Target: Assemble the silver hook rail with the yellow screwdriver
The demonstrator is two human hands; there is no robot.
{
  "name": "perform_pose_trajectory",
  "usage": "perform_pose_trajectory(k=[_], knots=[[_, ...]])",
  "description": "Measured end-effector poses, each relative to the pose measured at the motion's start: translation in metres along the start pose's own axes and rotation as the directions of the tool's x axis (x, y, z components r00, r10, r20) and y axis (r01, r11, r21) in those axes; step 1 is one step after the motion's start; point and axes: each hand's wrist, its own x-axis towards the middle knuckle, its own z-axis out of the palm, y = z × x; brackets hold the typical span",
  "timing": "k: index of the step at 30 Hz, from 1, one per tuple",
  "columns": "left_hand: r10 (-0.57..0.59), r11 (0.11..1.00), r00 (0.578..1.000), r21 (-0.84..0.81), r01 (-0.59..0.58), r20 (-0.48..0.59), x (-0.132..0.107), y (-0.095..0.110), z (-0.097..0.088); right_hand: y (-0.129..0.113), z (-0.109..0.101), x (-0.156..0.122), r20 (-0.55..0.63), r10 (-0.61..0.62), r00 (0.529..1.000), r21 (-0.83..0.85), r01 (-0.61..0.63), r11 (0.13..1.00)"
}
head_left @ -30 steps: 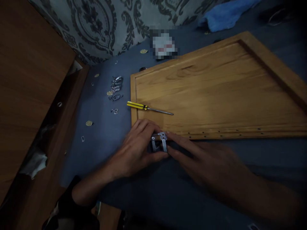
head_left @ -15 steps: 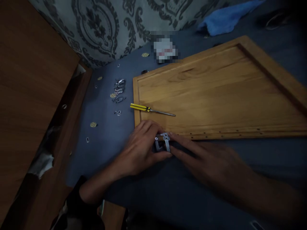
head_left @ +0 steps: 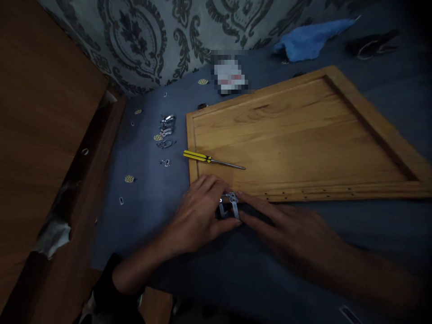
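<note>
A metal cabinet hinge (head_left: 234,204) sits at the near left edge of the wooden door panel (head_left: 270,135). My left hand (head_left: 202,211) curls around the hinge's left side, its thumb pressed along the lower end. From the right, my right hand (head_left: 286,227) touches the same hinge with its fingertips, one finger at the top and another lower down. Part of the hinge is hidden behind the left fingers. Just beyond my left hand, a yellow-handled screwdriver (head_left: 198,156) lies on the panel, its shaft pointing right.
Several more metal hinges (head_left: 167,126) and small screws (head_left: 162,162) lie on the grey patterned cloth (head_left: 145,148) left of the panel. A blurred white box (head_left: 230,76), a blue rag (head_left: 307,40) and a dark object (head_left: 371,45) are behind it. A wooden cabinet (head_left: 43,112) stands at left.
The camera view has shifted slightly, so the panel sits a little lower in the picture. Both hands stay on the hinge, and the screwdriver lies in the same spot.
</note>
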Motion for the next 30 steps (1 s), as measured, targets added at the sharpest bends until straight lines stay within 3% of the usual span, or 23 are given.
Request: perform_pose_trajectory(k=[5, 17, 30], knots=[[-0.016, 1.000, 1.000, 0.021, 0.016, 0.002, -0.0001, -0.0008, 0.0008, 0.0019, -0.0094, 0.0066, 0.005, -0.068, 0.998, 0.038, 0.067, 0.997], [-0.046, 0.999, 0.999, 0.003, 0.046, 0.023, 0.0007, 0.0046, -0.0012, -0.0008, -0.0039, 0.0026, -0.035, -0.011, 0.999, 0.093, 0.014, 0.996], [-0.041, 0.998, 0.999, -0.050, 0.041, -0.006, -0.0023, 0.0016, 0.0002, 0.0005, -0.0061, 0.0008, 0.057, 0.017, 0.998, 0.099, -0.022, 0.995]])
